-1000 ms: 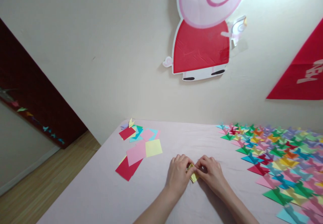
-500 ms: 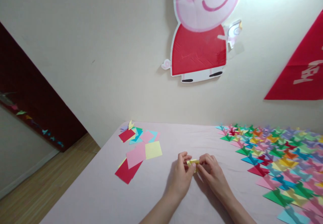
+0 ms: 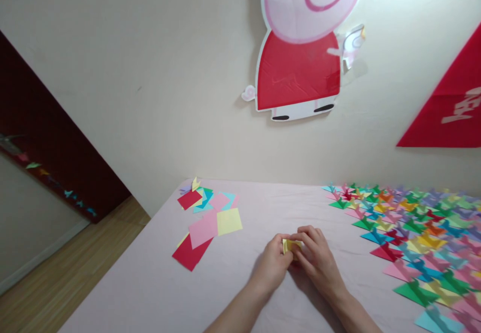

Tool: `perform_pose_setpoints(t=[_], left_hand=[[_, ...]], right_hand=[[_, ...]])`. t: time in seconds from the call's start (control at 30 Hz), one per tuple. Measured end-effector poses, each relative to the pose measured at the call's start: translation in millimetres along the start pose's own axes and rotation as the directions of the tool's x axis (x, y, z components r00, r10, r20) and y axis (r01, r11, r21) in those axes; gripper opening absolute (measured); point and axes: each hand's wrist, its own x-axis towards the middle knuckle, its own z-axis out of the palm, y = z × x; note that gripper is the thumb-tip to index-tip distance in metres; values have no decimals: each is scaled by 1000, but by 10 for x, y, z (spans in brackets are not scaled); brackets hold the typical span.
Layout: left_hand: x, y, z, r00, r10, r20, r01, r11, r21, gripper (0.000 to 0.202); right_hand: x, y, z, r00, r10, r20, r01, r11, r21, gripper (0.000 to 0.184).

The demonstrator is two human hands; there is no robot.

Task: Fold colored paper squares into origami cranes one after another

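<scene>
A small folded piece of yellow paper [image 3: 287, 245] is pinched between my two hands, just above the table near the middle of the view. My left hand [image 3: 274, 263] grips its left side with thumb and curled fingers. From the right, my right hand [image 3: 315, 250] closes on the same piece, its fingers arched over the top and its thumb in front. Fingers cover much of the paper, so its exact folded shape is hidden.
Loose coloured paper squares [image 3: 203, 229] lie on the pale pink tabletop [image 3: 150, 293] to the left. Several rows of folded paper cranes [image 3: 413, 245] fill the right side. Behind stands a wall with a cartoon pig cutout [image 3: 298, 72] and a red banner [image 3: 447, 107].
My right hand has shifted its fingers over the top of the yellow paper. My left fingers have curled in closer, and more of the paper is covered. The view has tilted slightly.
</scene>
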Motion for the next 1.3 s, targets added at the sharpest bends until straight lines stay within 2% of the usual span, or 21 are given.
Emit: perform_pose_setpoints(t=[0.07,0.17,0.33,0.5,0.67,0.83,1.0,1.13,1.3], left_hand=[[14,-24,-2,1000,21,-6,-21,1000,6,34],[19,-39,5,1000,26,-14,-26,1000,3,28],[19,34,32,998,3,60,8,985,-172,27],[2,181,22,992,-13,127,42,971,-234,32],[-22,256,-38,979,-47,198,98,962,-254,40],[-34,284,-77,969,-49,240,113,959,-259,49],[-27,276,-42,984,-49,173,93,962,-258,59],[-21,264,-15,991,-39,130,73,961,-268,56],[-47,287,25,997,-32,67,47,973,-224,57]], right_hand=[[2,2,-11,1000,2,0,-2,1000,-4,15],[8,-1,-16,998,20,68,-20,1000,8,14],[13,-18,-5,989,144,39,-147,985,85,13],[19,-45,-33,984,144,103,-164,962,218,18],[23,-28,-39,954,272,128,-299,906,301,26],[16,-12,-22,936,321,142,-351,864,361,25],[-2,-6,-18,904,409,127,-421,795,437,31],[-15,19,-10,880,459,119,-450,729,515,35],[-15,11,-13,881,457,123,-450,727,518,37]])
